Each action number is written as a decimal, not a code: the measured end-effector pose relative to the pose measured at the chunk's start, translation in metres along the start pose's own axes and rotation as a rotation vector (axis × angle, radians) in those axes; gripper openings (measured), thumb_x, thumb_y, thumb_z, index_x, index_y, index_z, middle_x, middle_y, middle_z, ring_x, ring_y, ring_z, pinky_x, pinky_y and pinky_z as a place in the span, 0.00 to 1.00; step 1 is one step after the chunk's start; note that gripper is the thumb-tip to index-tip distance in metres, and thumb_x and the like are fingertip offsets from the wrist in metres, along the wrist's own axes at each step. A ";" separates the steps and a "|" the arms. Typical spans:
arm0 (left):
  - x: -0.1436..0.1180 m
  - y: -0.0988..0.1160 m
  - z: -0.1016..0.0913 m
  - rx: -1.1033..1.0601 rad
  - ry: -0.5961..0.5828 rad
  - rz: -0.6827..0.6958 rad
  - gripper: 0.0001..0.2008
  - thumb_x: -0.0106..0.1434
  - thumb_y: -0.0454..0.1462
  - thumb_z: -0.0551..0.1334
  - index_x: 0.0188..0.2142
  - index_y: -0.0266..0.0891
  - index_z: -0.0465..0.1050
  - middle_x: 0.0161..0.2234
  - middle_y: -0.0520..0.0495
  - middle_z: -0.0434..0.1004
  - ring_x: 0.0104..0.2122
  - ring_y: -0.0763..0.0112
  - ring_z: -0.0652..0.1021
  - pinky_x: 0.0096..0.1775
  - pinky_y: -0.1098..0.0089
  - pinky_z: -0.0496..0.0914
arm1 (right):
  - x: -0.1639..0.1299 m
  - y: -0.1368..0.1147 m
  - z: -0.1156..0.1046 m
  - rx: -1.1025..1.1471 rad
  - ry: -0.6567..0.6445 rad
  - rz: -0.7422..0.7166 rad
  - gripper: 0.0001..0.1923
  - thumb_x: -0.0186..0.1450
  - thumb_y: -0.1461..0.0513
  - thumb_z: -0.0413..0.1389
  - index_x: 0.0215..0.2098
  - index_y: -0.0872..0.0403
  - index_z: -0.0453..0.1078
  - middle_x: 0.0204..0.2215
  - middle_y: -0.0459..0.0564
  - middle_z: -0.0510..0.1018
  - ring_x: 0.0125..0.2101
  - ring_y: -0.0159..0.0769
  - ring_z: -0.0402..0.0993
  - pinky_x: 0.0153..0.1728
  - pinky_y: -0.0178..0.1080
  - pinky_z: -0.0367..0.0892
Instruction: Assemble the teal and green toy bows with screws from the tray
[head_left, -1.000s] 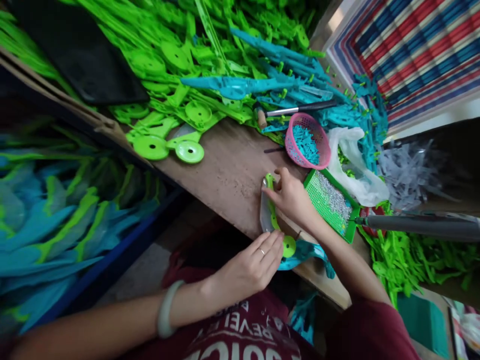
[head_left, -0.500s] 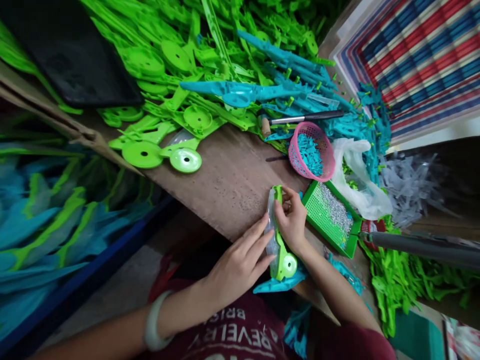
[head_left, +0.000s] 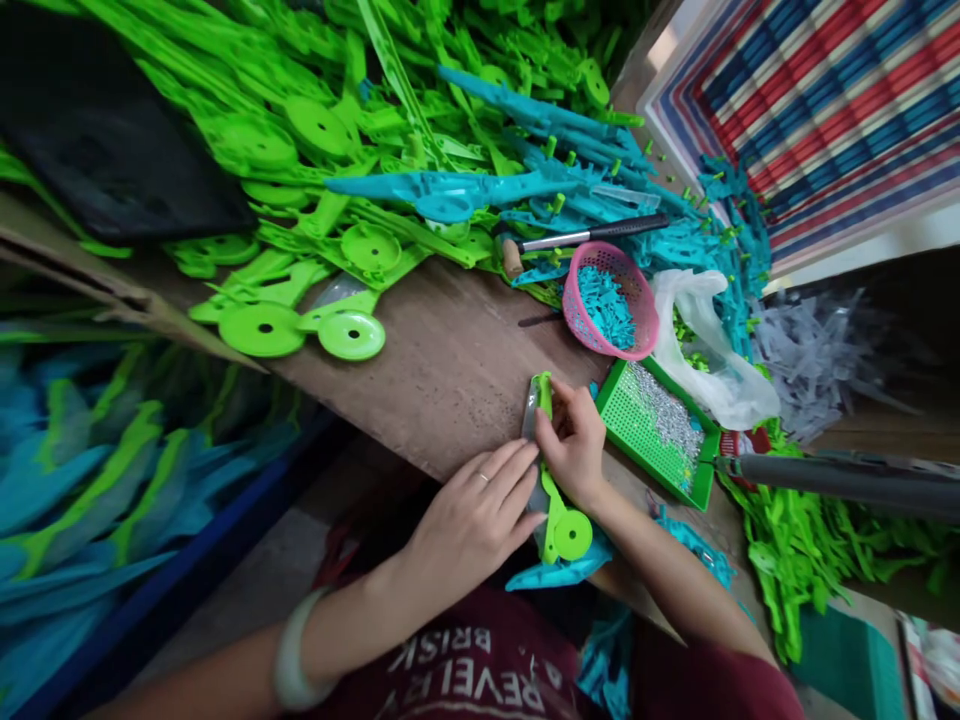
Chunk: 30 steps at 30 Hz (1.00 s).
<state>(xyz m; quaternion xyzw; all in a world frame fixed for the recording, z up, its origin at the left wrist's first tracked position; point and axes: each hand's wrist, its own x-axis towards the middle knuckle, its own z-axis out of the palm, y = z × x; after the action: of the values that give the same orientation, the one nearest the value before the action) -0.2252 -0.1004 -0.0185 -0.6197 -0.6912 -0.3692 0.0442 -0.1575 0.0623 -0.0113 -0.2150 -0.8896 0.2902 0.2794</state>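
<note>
My right hand (head_left: 577,445) grips a green plastic toy part (head_left: 559,520) with a round disc at its near end and a clear plastic strip along its left side. It lies at the near edge of the wooden table (head_left: 450,370). My left hand (head_left: 472,515) rests flat against the part's left side, fingers together and pressing on the clear strip. A teal plastic piece (head_left: 555,573) lies under the disc end.
A pink basket (head_left: 611,300) of small teal bits and a green tray (head_left: 660,425) of small silver screws sit right of my hands. A hammer (head_left: 585,237) lies behind, on heaps of green and teal parts (head_left: 420,130). A grey tool (head_left: 840,478) juts in from the right.
My left hand moved up from the table edge onto the part's left side. My right hand slid down the part toward its middle. The part shifted slightly nearer to me.
</note>
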 end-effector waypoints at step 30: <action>-0.020 0.034 0.007 0.206 0.038 0.465 0.19 0.69 0.27 0.50 0.53 0.20 0.73 0.53 0.32 0.80 0.54 0.56 0.80 0.58 0.59 0.72 | 0.079 -0.031 0.005 0.401 -0.201 0.067 0.36 0.74 0.42 0.33 0.15 0.49 0.55 0.13 0.41 0.57 0.16 0.26 0.56 0.18 0.33 0.60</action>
<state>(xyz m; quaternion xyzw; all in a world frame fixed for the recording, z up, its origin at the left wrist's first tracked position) -0.1875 -0.1145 -0.0189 -0.7471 -0.5631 -0.2885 0.2036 -0.2273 0.0805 0.0346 -0.1545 -0.8299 0.4903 0.2166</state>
